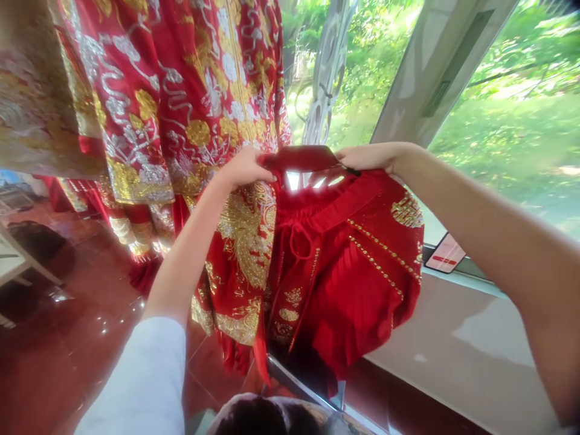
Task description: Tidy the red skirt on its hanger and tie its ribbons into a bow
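Stretched between my two hands is the waistband of a red pleated skirt (335, 314) with gold embroidery and a drawstring bow at the front. My left hand (247, 166) is closed on the left end of the waistband, and my right hand (367, 158) grips its right end. Light shows through the opening of the waist. Some fingertips of both hands are hidden behind the cloth. Just left of the skirt hangs a red jacket (181, 121) covered in gold and silver embroidery, close to my left forearm.
More embroidered garments (40, 115) hang at the far left. A phone (446, 254) leans by the window sill on the right. A metal bar (299, 382) runs low beneath the skirt, above a red tiled floor (104, 356). A white chair (27, 260) stands at left.
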`<state>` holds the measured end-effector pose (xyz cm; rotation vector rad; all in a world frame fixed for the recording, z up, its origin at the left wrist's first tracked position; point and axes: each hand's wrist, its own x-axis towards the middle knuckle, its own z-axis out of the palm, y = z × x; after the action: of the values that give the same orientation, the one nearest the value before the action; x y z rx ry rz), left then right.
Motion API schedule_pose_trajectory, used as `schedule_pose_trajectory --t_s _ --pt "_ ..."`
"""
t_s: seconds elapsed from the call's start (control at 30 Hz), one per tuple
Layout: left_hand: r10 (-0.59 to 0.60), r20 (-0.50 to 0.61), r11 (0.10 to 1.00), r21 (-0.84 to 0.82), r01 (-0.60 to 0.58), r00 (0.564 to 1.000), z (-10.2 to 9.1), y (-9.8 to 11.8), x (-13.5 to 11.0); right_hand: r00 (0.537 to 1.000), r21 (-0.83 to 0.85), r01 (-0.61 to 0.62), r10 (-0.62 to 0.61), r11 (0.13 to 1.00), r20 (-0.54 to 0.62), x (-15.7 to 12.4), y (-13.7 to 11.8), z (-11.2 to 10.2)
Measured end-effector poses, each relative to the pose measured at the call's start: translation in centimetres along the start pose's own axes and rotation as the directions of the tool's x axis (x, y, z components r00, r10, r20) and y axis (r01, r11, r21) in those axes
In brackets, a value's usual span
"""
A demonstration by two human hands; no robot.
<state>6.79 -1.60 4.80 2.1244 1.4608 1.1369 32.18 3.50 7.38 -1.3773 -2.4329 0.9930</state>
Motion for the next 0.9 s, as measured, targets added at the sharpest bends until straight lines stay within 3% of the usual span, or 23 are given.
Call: schedule_pose_trajectory --t_s 0.1,0.27,0.43,0.57,0.67,0.8,0.9 --pt "-0.010 0.077 0.999 -0.049 0.014 0.997 -0.1 0.2 0.5 0.995 0.099 0.084 -0.089 0.991 0.039 0.9 0.6 -0.1" --pt "0.002 0.121 0.998 -0.069 0.007 0.993 0.0 0.2 0.4 0.988 0.138 0.152 -0.151 0.979 -0.020 2.6 0.4 0.1" --pt "0.014 0.094 0.998 -0.070 -0.007 0.995 -0.4 0.2 0.1 0.970 0.178 0.154 -0.182 0.972 0.160 2.1 -0.3 1.9" --pt "0.022 0.095 0.998 -0.059 -0.016 0.995 -0.6 0.0 0.0 0.962 0.194 0.230 -0.253 0.954 0.106 1.1 -0.3 2.3" --pt "0.049 0.111 0.997 -0.058 -0.043 0.993 -0.6 -0.2 0.0 0.971 0.185 0.219 -0.232 0.958 0.053 1.5 -0.2 2.1" --pt "0.060 0.083 0.997 0.041 -0.064 0.995 -0.4 -0.3 -0.1 0.967 0.197 0.199 -0.225 0.960 0.118 2.8 0.0 1.6" --pt "0.029 0.030 0.982 0.186 -0.035 0.999 -0.2 -0.1 -0.4 0.945 0.177 0.258 -0.287 0.950 0.159 3.3 0.6 0.9"
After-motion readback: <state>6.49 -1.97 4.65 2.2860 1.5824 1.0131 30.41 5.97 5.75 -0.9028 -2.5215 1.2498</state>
